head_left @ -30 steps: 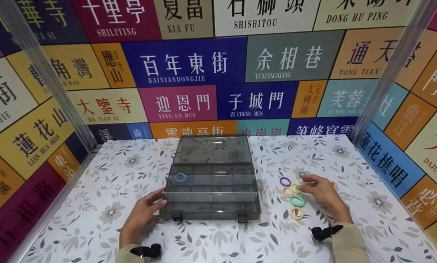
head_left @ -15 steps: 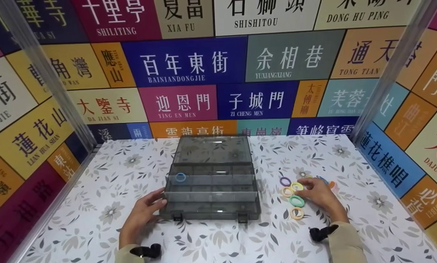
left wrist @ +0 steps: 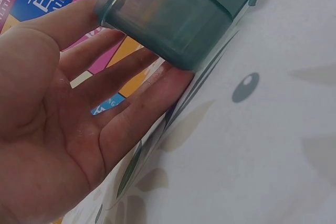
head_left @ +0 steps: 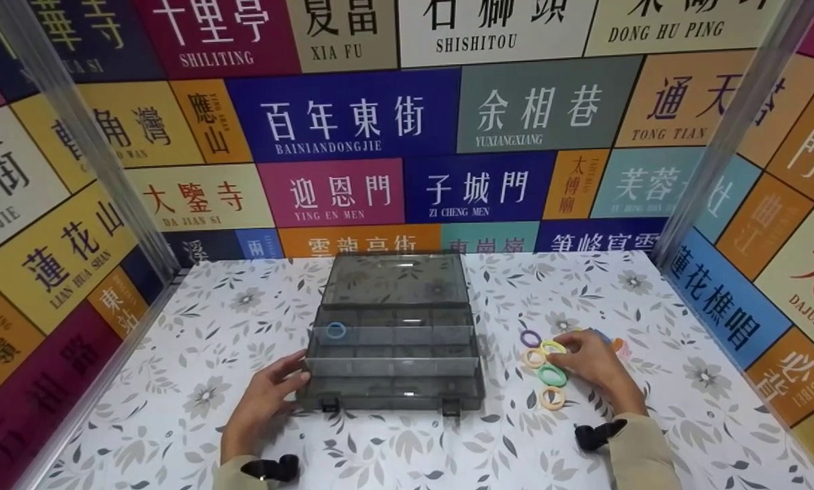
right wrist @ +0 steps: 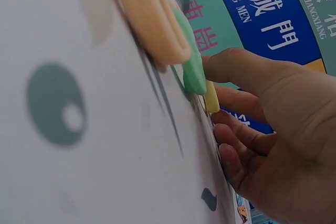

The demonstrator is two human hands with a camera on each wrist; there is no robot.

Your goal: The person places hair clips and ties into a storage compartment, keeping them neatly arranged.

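Right hand [head_left: 596,362], wider a second ago, pinches the yellow ring [right wrist: 211,98]; the left hand [head_left: 269,389], fingers relaxed, still touches the box [head_left: 393,389].

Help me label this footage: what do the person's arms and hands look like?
The left hand and right hand are bare, without gloves. The sleeves are beige, each with a small black device at its end.

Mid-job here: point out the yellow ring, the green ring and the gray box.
Yellow ring [right wrist: 211,98], right wrist view, outer edge of its band.
Green ring [right wrist: 195,73], right wrist view, outer side of its band.
Gray box [head_left: 388,401], head view, front wall.
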